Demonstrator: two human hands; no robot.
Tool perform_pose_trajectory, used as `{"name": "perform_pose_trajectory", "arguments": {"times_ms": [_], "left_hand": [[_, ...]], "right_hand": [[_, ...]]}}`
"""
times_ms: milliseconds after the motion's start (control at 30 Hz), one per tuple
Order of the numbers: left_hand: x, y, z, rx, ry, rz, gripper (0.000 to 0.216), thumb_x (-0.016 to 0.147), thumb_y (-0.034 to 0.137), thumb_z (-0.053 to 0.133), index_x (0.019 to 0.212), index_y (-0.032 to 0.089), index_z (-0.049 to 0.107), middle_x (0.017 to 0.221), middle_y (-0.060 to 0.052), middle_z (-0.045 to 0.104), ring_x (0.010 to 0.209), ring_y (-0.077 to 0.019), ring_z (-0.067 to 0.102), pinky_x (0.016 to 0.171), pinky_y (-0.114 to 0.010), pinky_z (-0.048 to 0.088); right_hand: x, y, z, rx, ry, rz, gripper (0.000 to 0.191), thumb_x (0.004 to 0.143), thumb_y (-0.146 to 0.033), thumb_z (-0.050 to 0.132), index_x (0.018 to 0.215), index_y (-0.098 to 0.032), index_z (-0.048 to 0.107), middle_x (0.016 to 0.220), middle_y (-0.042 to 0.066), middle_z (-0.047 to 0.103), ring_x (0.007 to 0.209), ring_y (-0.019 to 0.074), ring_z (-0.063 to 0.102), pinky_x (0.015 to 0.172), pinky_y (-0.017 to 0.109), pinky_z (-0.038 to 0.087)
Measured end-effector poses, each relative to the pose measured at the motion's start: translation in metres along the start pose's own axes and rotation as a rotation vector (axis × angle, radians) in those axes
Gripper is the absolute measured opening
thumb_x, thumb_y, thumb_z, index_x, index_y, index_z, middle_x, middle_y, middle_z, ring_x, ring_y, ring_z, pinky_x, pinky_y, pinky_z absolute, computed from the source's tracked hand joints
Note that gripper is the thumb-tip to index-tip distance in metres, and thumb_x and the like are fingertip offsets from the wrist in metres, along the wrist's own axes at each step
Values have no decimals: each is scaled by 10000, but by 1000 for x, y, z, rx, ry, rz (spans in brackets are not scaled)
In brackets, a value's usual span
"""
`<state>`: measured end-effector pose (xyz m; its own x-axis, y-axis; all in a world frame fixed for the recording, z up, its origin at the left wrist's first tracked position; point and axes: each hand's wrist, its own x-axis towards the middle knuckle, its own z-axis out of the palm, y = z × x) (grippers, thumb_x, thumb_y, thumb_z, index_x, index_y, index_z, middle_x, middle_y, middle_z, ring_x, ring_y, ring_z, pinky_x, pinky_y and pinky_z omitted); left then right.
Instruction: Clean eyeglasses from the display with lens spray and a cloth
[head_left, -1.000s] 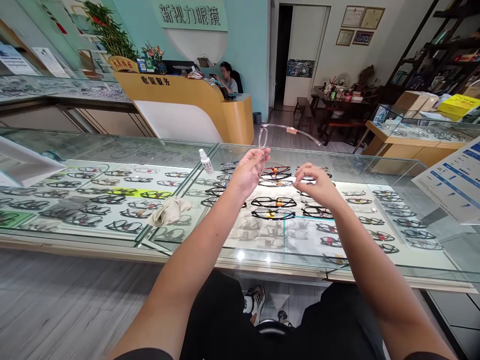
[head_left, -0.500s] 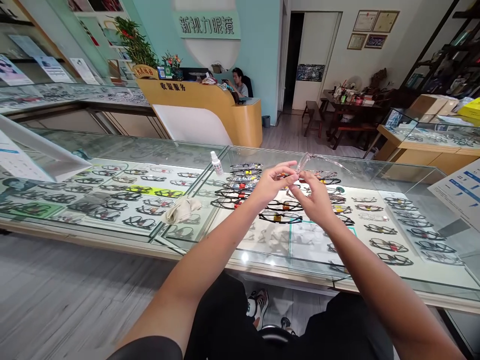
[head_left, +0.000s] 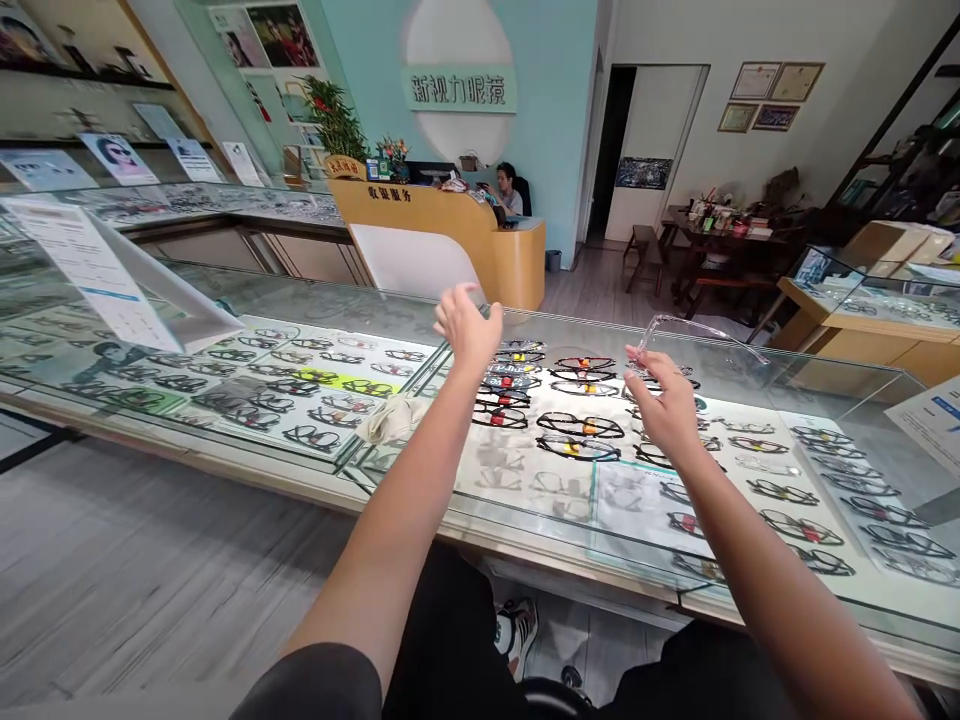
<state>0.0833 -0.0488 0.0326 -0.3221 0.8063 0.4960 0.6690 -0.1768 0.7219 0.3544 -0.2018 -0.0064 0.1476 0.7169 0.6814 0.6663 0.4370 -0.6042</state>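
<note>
My right hand (head_left: 666, 398) is closed on a clear plastic spectacle frame (head_left: 701, 330), pinching it at one end above the glass display counter (head_left: 750, 380). The frame's temple sticks out to the right. My left hand (head_left: 466, 325) is off the frame and stretched forward over the counter, its fingers apart and slightly curled, holding nothing. Rows of dark spectacle frames (head_left: 579, 425) lie inside the case below both hands. A crumpled beige cloth (head_left: 390, 418) rests on the glass just left of my left forearm.
A tilted sign stand (head_left: 112, 280) sits on the counter at left, and a printed leaflet (head_left: 937, 420) at right. A person (head_left: 510, 190) sits behind the yellow reception desk (head_left: 450, 235). Another glass case (head_left: 862, 290) stands at the right, with grey floor between.
My left hand let go of the clear frame and reached forward and left. My right hand took the frame and carried it right. The view shifted, and the spray bottle is now hidden.
</note>
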Motion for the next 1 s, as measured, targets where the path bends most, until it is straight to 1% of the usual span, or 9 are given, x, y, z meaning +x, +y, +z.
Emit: {"name": "perform_pose_trajectory", "arguments": {"times_ms": [67, 133, 267, 433, 533, 633, 700, 800, 1000], "left_hand": [[18, -19, -4, 53, -28, -69, 588, 921, 247, 753, 1411, 178, 435, 1621, -217, 416, 1507, -380, 303, 1176, -540, 186], [30, -39, -5, 81, -104, -157, 601, 870, 204, 807, 1334, 117, 435, 1462, -283, 561, 1444, -415, 377, 1136, -582, 181], [40, -70, 5, 106, -210, -258, 474, 804, 165, 874, 1032, 175, 459, 1191, -192, 701, 1312, -354, 486, 1112, -564, 174], [42, -80, 12, 36, -241, -235, 421, 817, 115, 848, 813, 190, 434, 957, -81, 638, 1257, -300, 479, 1131, -561, 159], [40, -69, 10, -111, -243, -137, 268, 909, 150, 771, 932, 184, 505, 1004, -57, 619, 1174, -260, 516, 1137, -550, 237], [29, -45, 11, -313, -333, -9, 122, 1050, 264, 601, 1152, 228, 545, 1093, -32, 633, 1031, -188, 601, 1014, -419, 449], [12, -24, 14, -497, -469, 34, 189, 1094, 397, 509, 1234, 271, 516, 1082, -21, 636, 972, -168, 652, 861, -349, 540], [-22, 7, 14, -1065, -826, -20, 395, 989, 561, 656, 1226, 303, 475, 1081, -26, 636, 1053, -209, 677, 772, -336, 594], [-73, 40, 3, -1337, -1191, -228, 356, 895, 381, 760, 1135, 296, 512, 937, -2, 621, 942, -202, 662, 716, -324, 598]], "right_hand": [[0, 0, 0, -9, 8, 6, 342, 1007, -363, 634, 1294, -228, 762, 1315, 112, 768, 1211, 295, 703, 1118, 520, 508], [0, 0, -1, -14, 9, 7, 339, 1008, -366, 636, 1290, -227, 764, 1317, 112, 770, 1213, 294, 701, 1123, 522, 504], [-1, 0, -1, -26, 0, 5, 356, 1010, -367, 637, 1319, -240, 757, 1306, 111, 768, 1212, 297, 702, 1122, 530, 500], [-1, 1, 0, -9, -11, 33, 351, 1000, -367, 645, 1311, -258, 763, 1289, 103, 767, 1200, 297, 700, 1115, 526, 497], [1, -1, -1, 54, 3, 63, 316, 989, -361, 654, 1262, -264, 780, 1281, 94, 769, 1163, 286, 701, 1094, 516, 506], [4, -6, -5, 229, 4, 124, 284, 987, -352, 627, 1209, -263, 781, 1269, 86, 771, 1176, 280, 706, 1086, 505, 516], [7, -11, -9, 349, 5, 158, 285, 993, -342, 581, 1187, -257, 773, 1243, 83, 775, 1196, 276, 712, 1098, 499, 514], [9, -19, -14, 406, 12, 174, 302, 990, -339, 536, 1166, -249, 764, 1195, 80, 783, 1175, 269, 720, 1096, 488, 519], [8, -26, -15, 428, -20, 171, 302, 987, -346, 529, 1160, -250, 758, 1186, 69, 773, 1170, 258, 705, 1092, 461, 522]]}}
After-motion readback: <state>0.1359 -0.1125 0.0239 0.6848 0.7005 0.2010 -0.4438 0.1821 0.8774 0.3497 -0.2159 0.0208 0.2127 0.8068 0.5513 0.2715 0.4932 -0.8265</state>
